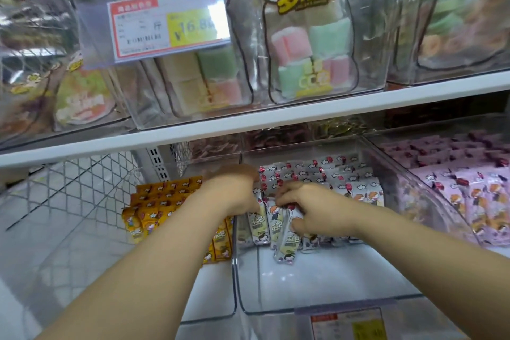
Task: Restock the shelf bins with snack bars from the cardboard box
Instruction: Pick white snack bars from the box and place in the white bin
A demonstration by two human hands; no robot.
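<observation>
Now, seen from my head, both hands are inside the middle clear bin (317,279), among the white snack bars (334,176) that stand in rows toward its back. My left hand (234,190) sits by the bin's left wall with its thumb on an upright bar, and its fingers are tucked out of sight, so I cannot tell how they lie. My right hand (311,210) has its fingers curled round one white bar (287,246) that leans out of the front row, while yellow bars (160,201) fill the bin on the left and pink bars (469,190) the bin on the right.
</observation>
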